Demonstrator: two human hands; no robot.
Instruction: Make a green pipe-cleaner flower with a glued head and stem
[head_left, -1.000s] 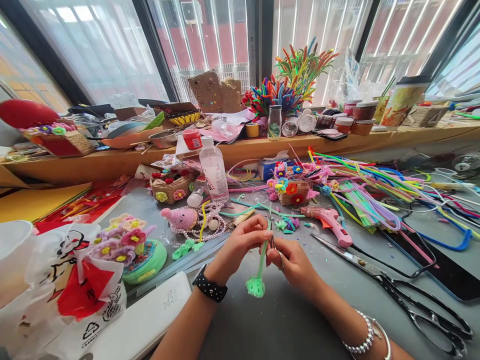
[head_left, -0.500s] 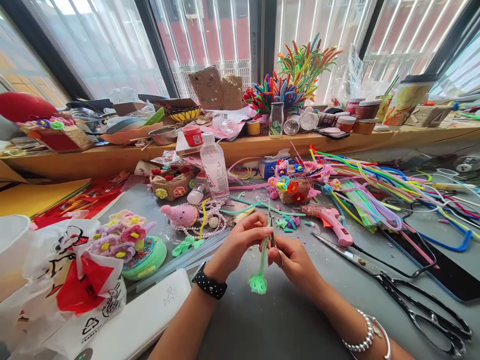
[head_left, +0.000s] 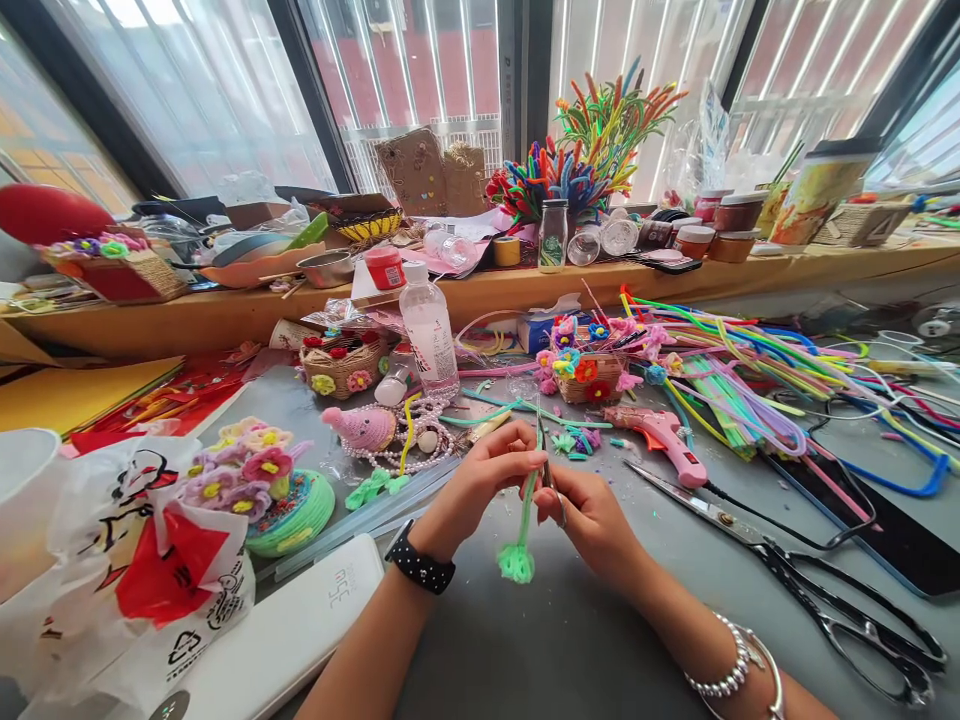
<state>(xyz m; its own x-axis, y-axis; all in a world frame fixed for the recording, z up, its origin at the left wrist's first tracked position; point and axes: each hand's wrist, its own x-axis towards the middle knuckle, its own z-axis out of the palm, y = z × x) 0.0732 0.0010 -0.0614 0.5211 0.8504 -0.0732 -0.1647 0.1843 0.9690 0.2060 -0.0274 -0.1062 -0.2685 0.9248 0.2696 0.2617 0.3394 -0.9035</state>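
My left hand (head_left: pixel 499 470) pinches the upper part of a light green pipe cleaner (head_left: pixel 529 510). Its lower end is curled into a fluffy green flower (head_left: pixel 516 564) that hangs above the grey tabletop. Closed around small metal scissors (head_left: pixel 547 472), my right hand (head_left: pixel 589 505) meets the left at the stem. The narrow blades point up and away alongside the pipe cleaner, and a finger loop shows at the right fingers. Fingers partly hide where blades and stem meet, so I cannot tell whether they cut it.
Large scissors (head_left: pixel 757 540) and a pink glue gun (head_left: pixel 660 440) lie to the right, near a dark phone (head_left: pixel 877 530). Leftward are a white box-like device (head_left: pixel 300 630), a plastic bag (head_left: pixel 150 560) and a green flower ornament (head_left: pixel 300 510). A bottle (head_left: pixel 429 330) stands behind.
Both hands keep nearly the same pose on the pipe cleaner and scissors. The view has shifted only slightly.
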